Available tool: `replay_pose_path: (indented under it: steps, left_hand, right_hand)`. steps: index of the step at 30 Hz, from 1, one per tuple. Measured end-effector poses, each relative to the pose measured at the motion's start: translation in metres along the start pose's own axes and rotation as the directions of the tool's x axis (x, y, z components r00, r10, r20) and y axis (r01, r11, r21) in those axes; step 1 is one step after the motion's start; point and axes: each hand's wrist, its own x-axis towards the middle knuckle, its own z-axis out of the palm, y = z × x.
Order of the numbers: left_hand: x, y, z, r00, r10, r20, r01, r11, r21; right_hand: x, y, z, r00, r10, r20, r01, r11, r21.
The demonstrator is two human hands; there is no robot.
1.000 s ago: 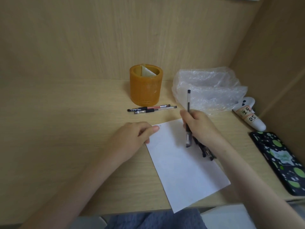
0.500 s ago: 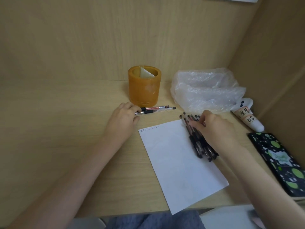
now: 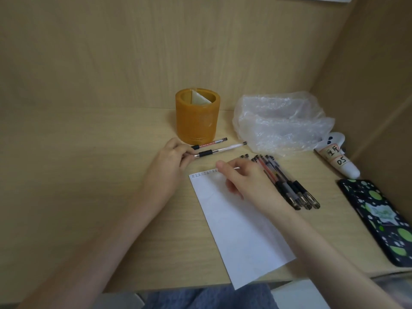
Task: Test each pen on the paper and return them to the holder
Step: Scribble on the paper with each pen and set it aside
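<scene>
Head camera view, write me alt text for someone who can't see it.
A person's left hand pinches a clear pen lying before an orange holder, while the right hand is over white paper beside a bunch of pens on a wooden desk.

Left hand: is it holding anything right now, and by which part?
Yes: the left hand pinches the clear pen by its tip end, just past the black grip sleeve.

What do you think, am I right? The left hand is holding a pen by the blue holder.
Not quite: the holder is orange, not blue. The head view shows the left hand holding a pen by it.
</scene>
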Motion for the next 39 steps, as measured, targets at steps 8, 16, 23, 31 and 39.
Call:
replay_pose_path:
  steps: [8,16,23,31,39]
  left_hand:
    - [-0.034,0.033,-0.01,0.955,-0.055,0.292,0.135,0.955,-0.262]
    - [-0.041,0.037,-0.006,0.949,-0.033,0.315,0.128,0.95,-0.286]
    - [-0.042,0.037,-0.014,0.956,-0.014,0.293,0.124,0.924,-0.363]
    - [-0.04,0.033,-0.014,0.94,-0.005,0.341,0.144,0.912,-0.384]
    - [-0.037,0.034,-0.017,0.889,-0.026,0.456,0.279,0.822,-0.496]
  right_hand:
    - [0.014,-0.004,0.016,0.997,0.041,0.068,-0.073,0.81,0.582]
    - [0.015,-0.005,0.021,0.995,-0.063,0.082,0.012,0.86,0.509]
    - [0.019,0.006,0.019,0.951,-0.138,0.275,-0.067,0.781,0.621]
    - [0.018,0.006,0.017,0.938,-0.192,0.288,-0.043,0.76,0.648]
    - [0.018,0.008,0.012,0.931,-0.242,0.273,0.056,0.834,0.549]
